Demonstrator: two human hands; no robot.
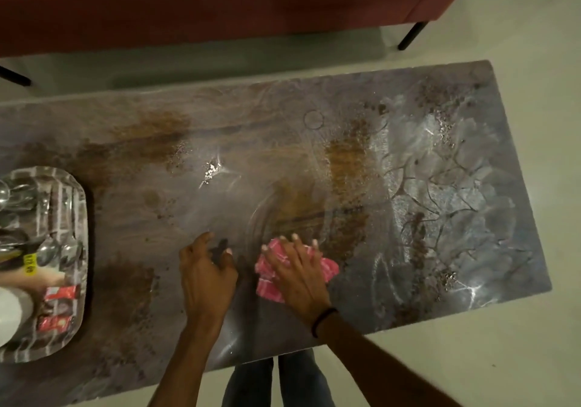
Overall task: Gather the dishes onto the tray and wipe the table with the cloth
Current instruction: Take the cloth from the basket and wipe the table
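Hands: two; the right hand (295, 273) lies flat with fingers spread, pressing on the cloth and gripping nothing; the left hand (204, 274) rests its fingertips on the bare table, fingers loosely bent, holding nothing
Cloth: one pink checked cloth (328, 268), crumpled, near the table's near edge, under the right palm and just right of the left hand
Table: one glossy marbled table (440, 186) with brown smears
Tray: one tray (80, 205) at the left end, well apart from both hands
On the tray: two red packets (61, 293), two spoons (47, 254), one white vessel (12, 315)
Hard to make out: tray and white vessel are cut off at the left; glassware (6, 191) at the tray's far corner is too blurred to count; much of the cloth is hidden beneath the hand
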